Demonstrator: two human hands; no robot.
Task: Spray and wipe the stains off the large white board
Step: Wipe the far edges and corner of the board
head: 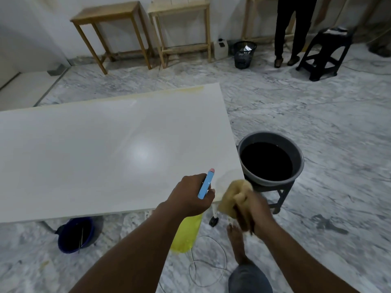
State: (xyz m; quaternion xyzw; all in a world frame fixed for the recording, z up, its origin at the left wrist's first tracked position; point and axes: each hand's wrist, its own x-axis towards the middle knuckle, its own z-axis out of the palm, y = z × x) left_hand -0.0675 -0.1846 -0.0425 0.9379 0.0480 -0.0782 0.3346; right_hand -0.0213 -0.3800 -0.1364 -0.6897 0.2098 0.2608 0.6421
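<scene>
I see the large white board point(101, 149) lying flat and filling the left and middle of my view, its near right corner just ahead of both hands. A yellowish stain point(179, 90) runs along its far edge, and a faint smear sits by the near right corner.

My left hand point(191, 195) reaches forward from a nearly straight arm, knuckles up, clenched around the neck of the spray bottle point(187, 231). Its blue nozzle head point(206, 183) points up and away over the board's near edge, while the yellow body hangs below the wrist, under the board's level.

My right hand point(252, 210) is bent at the wrist and gripping a tan cloth point(232, 195), bunched and pressed at the board's corner; the hand is blurred.

A grey basin point(271, 158) of dark liquid sits on a stool just beside the board's right edge. A blue bucket point(75, 234) stands on the floor under the near edge. A bare foot point(238, 244) is below the right hand.
</scene>
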